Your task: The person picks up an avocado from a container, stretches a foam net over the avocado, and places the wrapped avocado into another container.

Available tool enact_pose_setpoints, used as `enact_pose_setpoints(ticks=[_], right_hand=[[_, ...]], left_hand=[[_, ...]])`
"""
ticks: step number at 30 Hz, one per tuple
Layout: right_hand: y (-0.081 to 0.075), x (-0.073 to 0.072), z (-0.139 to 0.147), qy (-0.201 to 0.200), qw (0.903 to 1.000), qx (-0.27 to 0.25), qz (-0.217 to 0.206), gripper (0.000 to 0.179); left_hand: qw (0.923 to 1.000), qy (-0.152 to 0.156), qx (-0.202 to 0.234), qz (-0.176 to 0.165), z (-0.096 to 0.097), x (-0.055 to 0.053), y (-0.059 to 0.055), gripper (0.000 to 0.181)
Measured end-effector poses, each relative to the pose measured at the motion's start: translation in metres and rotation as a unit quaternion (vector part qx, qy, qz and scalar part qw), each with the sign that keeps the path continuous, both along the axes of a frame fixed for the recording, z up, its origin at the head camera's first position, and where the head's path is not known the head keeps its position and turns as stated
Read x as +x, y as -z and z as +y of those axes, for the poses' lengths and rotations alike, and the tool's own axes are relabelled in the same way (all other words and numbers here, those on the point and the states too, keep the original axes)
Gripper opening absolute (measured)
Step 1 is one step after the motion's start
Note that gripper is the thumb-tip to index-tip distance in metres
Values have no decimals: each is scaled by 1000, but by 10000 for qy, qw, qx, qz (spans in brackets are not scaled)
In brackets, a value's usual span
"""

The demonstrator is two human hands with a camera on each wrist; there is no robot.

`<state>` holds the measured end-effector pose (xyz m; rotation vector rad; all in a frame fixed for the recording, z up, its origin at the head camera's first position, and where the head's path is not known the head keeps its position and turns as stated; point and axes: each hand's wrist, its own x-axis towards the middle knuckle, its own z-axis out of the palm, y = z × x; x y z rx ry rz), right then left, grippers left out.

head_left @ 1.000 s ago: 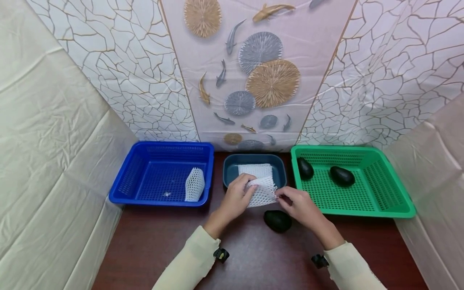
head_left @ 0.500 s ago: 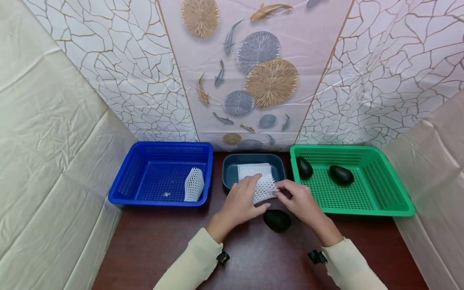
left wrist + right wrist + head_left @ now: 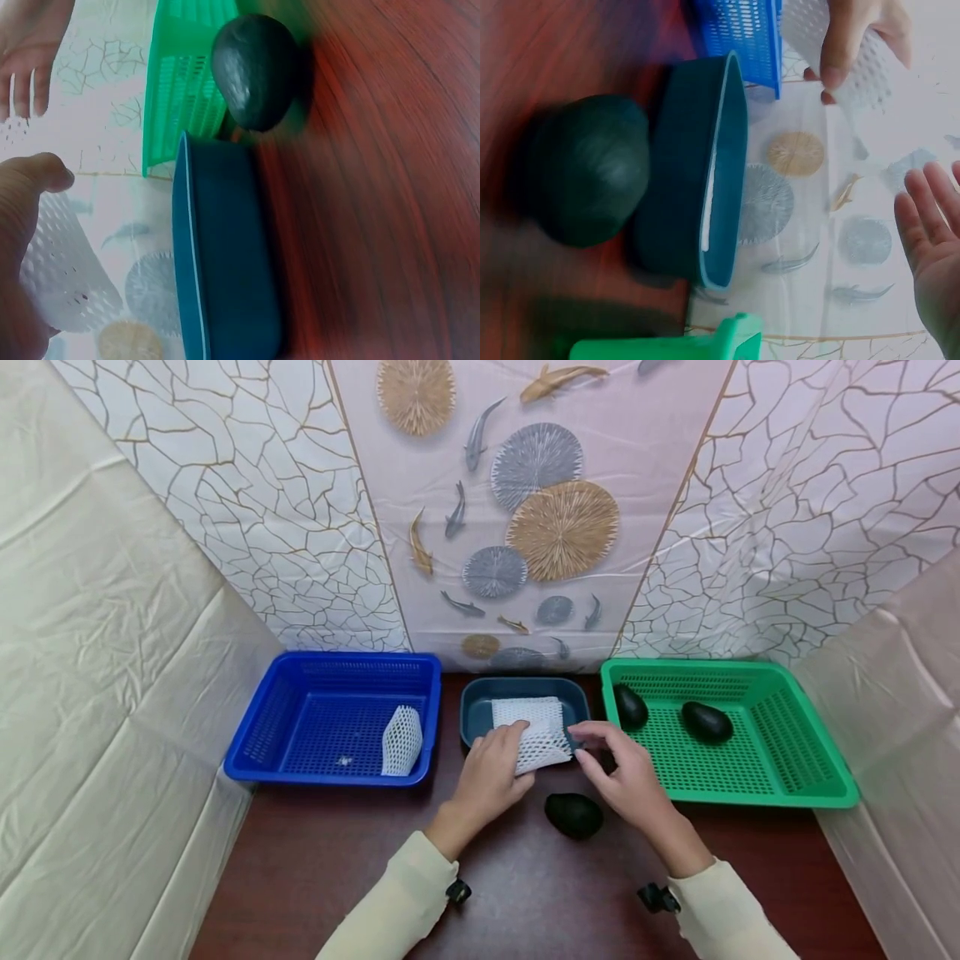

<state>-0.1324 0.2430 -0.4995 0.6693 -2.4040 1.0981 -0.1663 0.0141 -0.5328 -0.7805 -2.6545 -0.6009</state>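
My left hand (image 3: pixel 489 777) grips a white foam fruit net (image 3: pixel 542 753), holding it over the front of a dark teal tray (image 3: pixel 472 739). In the left wrist view, the thumb lies along that foam net (image 3: pixel 71 274). More flat white foam netting (image 3: pixel 517 708) lies inside the tray. At the net's right end is my right hand (image 3: pixel 628 774), its thumb and fingers spread apart. The right wrist view shows the right hand (image 3: pixel 941 225) with straight fingers, apart from the net. A dark avocado (image 3: pixel 573 816) lies on the table between my forearms.
To the left stands a blue basket (image 3: pixel 251 752) with a white foam net (image 3: pixel 402 742) at its right side. A green basket (image 3: pixel 810 793) on the right contains two dark avocados (image 3: pixel 707 723). A patterned cloth wall (image 3: pixel 495 627) rises behind the containers.
The left hand has shifted its hold on the foam net, briefly spreading its fingers over it. The right hand has let go of the net's edge and opened its fingers. The avocados stay put.
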Motion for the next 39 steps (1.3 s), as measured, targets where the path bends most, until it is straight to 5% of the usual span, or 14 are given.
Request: enact_pose_setpoints(ticks=[8,16,27,39], right_hand=[[17,10,13,102,9983,564,-58,47],[51,24,17,-73,9919,1224,-323,58],[96,31,20,-74,9777,1669,-1270,99],[119,29,25,-261,9638,1545,-2157,102]], left_hand=[[9992,234,290,139,-17,-5,2,69],[9974,417,390,433,-28,-9,7,67],[9972,516,276,465,-37,-12,11,65],[9976,541,291,325,-41,-13,12,65]])
